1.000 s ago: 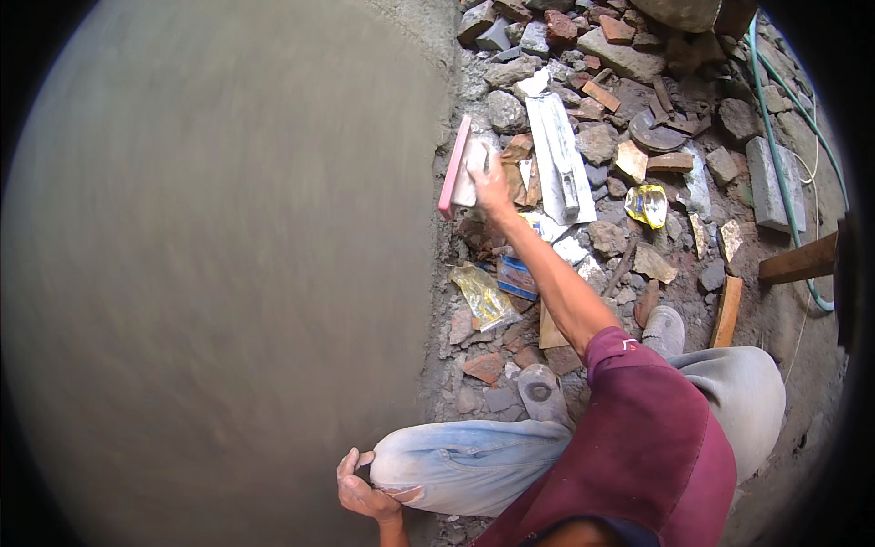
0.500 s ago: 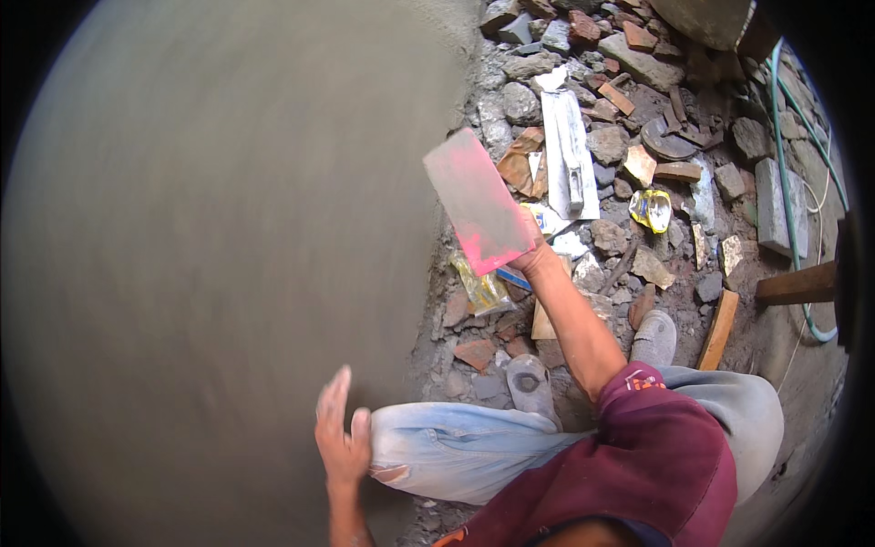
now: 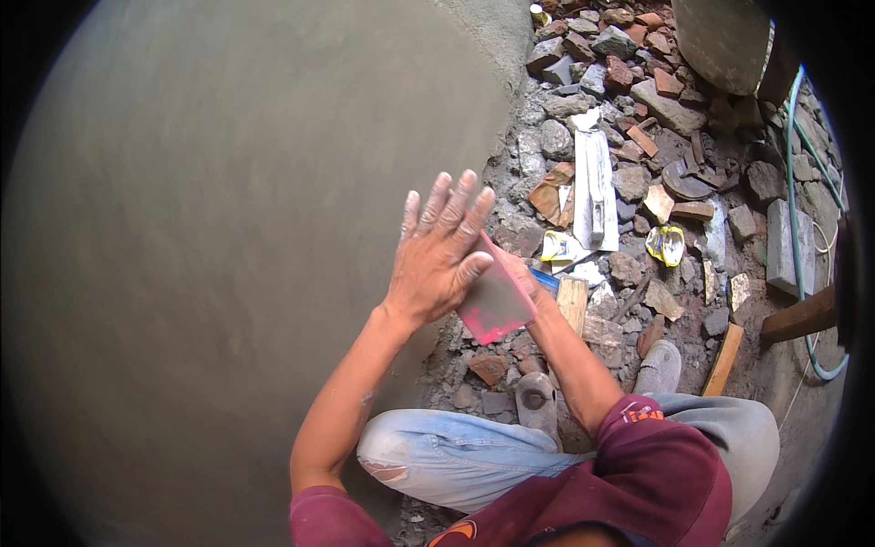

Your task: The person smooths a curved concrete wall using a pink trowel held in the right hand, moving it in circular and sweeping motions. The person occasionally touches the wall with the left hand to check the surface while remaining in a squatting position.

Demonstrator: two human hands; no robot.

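Note:
A pink rectangular plastering float (image 3: 499, 296), its flat face smeared with grey cement, is gripped from behind by my right hand (image 3: 525, 276). Most of those fingers are hidden by the float. My left hand (image 3: 436, 242) is against or just over the float's face with its fingers spread; whether the palm touches cannot be told. Pale cement coats its fingertips. To the left stretches a broad, smooth wet-looking cement surface (image 3: 228, 228). A long whitish metal trowel (image 3: 595, 196) lies on the rubble beyond my right hand.
Broken stones and brick pieces (image 3: 670, 109) cover the ground to the right. Among them lie a yellow crumpled container (image 3: 665, 245) and a wooden strip (image 3: 723, 360). A teal hose (image 3: 799, 246) and a wooden post (image 3: 799, 314) stand at the far right. A rounded container (image 3: 722, 46) is at the top.
My left hand has risen from beside my knee to the float's face. The float has come lower and slightly right in my right hand. The view has shifted a little.

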